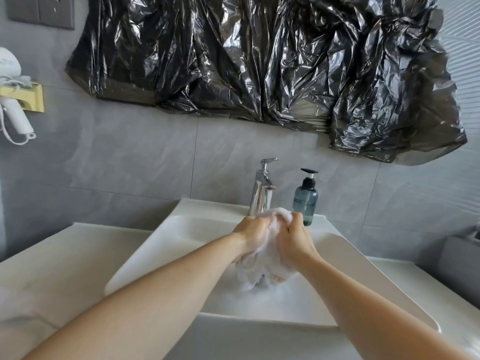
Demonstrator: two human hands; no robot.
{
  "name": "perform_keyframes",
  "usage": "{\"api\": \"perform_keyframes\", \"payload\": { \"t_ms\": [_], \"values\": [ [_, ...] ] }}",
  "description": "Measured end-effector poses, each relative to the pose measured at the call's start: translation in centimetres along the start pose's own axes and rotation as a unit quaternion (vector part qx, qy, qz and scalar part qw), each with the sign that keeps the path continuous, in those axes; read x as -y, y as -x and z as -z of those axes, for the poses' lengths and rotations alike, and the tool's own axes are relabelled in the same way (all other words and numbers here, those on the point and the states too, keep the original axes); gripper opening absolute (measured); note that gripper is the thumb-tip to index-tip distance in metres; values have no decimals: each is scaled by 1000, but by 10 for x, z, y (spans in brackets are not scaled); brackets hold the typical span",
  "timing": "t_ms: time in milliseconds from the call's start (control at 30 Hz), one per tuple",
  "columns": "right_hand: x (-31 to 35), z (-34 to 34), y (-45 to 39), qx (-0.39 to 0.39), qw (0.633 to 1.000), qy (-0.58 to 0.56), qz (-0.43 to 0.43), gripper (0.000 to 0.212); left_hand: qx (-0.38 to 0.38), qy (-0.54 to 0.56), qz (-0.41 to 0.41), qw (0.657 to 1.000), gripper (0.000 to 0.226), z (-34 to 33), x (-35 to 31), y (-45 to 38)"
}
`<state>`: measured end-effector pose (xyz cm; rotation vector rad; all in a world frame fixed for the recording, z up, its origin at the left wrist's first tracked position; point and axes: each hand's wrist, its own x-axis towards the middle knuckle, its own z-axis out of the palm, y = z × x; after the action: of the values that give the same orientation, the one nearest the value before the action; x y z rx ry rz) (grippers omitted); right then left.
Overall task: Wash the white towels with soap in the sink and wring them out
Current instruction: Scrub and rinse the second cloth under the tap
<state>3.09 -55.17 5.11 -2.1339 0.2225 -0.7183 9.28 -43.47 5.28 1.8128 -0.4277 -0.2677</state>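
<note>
One towel (pixel 262 266), frame centre, clenched by left hand (pixel 253 236) and right hand (pixel 294 241) over sink (pixel 166 245); one soap bottle (pixel 305 201) beside one tap (pixel 262 190).

Left hand (pixel 253 233), right hand (pixel 294 237) — both clenched, forearms converging.

Black plastic sheeting (pixel 259 61) taped across upper wall, crumpled, glossy. Grey wall tiles (pixel 130 157) below it. White hairdryer (pixel 10 100) in yellow holder (pixel 33 98) at left edge. Grey switch plate (pixel 41 10) top left. White worktop (pixel 52 255) below.
</note>
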Motion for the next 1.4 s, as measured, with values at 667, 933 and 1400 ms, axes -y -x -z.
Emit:
{"api": "perform_keyframes", "payload": {
  "t_ms": [667, 933, 1400],
  "values": [
    [8, -21, -5, 34, 999, -7, -28, 17, -87, 75, -39, 993, 38, 5, 3, -8],
    [15, -31, -12, 69, 996, 30, -42, 20, -144, 64, -36, 987, 34, 20, 13, -17],
    [8, 13, 10, -14, 999, -21, -34, 11, -256, -265, -139, 919, 33, 40, 1, -21]
  ]
}}
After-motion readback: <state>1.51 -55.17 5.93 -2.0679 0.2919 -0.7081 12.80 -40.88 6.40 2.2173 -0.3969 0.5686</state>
